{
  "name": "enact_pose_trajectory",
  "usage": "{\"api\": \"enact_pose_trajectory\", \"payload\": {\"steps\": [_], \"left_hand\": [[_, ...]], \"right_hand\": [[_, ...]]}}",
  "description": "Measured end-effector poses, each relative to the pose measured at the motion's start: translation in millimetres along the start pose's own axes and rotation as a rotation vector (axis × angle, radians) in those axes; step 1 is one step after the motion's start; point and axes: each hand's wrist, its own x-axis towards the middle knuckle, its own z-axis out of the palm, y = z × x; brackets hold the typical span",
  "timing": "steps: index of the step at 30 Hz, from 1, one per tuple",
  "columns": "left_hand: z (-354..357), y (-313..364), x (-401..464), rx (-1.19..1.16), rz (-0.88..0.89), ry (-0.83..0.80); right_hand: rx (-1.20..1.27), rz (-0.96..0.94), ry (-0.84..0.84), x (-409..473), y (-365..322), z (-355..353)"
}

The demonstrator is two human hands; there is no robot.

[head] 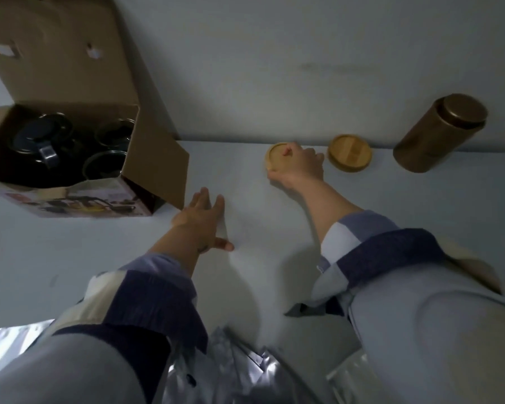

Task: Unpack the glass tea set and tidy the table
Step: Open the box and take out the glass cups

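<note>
An open cardboard box stands at the far left of the white table. Inside it I see a glass teapot and two glass cups in dark packing. My right hand rests on a round wooden coaster near the wall, fingers curled over it. A second wooden coaster lies just to its right. My left hand lies flat on the table beside the box's right flap, fingers spread, holding nothing.
A brown cylindrical canister stands at the far right against the wall. Crinkled silver foil bags lie at the table's near edge between my sleeves. The wall runs along the back of the table.
</note>
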Motion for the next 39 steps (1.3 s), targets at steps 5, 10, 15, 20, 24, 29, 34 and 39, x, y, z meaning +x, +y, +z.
{"api": "enact_pose_trajectory", "payload": {"steps": [5,10,15,20,24,29,34,39], "left_hand": [[1.4,0.3,-0.5,-0.005,-0.010,0.002],[1.1,-0.7,-1.8,-0.035,-0.011,0.010],[0.8,0.6,-3.2,-0.034,-0.018,0.005],[0.5,0.3,-1.0,-0.014,-0.027,-0.004],[0.5,0.7,0.2,0.011,-0.026,-0.011],[-2.5,-4.4,-21.9,-0.078,0.010,0.158],[-42.6,-40.3,-65.1,-0.081,0.088,0.623],[-70.5,-108.3,-98.7,-0.122,-0.067,0.944]], "right_hand": [[-0.034,0.040,0.083,19.3,-5.4,8.9],[-0.031,0.041,0.063,30.7,-8.4,8.7],[-0.004,0.054,0.002,29.3,-12.7,7.0],[0.053,0.048,-0.058,12.2,-9.9,-0.6],[0.023,-0.008,-0.090,-23.7,-4.6,3.0],[0.099,-0.024,-0.131,-67.9,-25.6,2.8],[0.207,-0.134,-0.149,-104.2,-83.9,-8.5],[0.238,-0.308,-0.075,-132.6,-160.9,-11.7]]}}
